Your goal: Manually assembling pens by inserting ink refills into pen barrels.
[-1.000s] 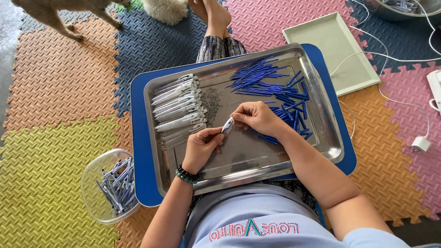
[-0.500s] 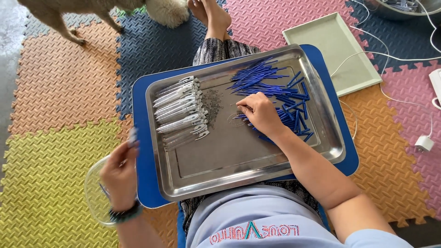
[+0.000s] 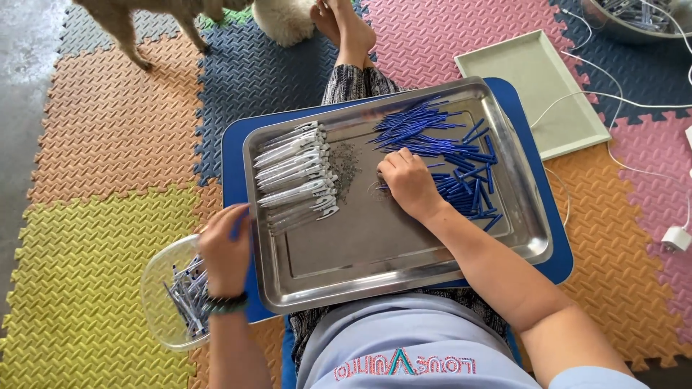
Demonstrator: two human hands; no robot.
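Reaching over the clear plastic tub (image 3: 169,299) at lower left, the left hand (image 3: 227,248) is pinching a finished pen; the right hand (image 3: 407,180) is picking among blue refills (image 3: 450,162), grip unclear. Many white barrels (image 3: 295,173) are waiting on the steel tray (image 3: 432,252).

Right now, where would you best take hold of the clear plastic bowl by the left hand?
By the bowl's bare outer rim, coming from above on the yellow-mat side: the left hand covers the tray-side edge, and pen parts fill the middle. Probably a pinch over the thin lip.
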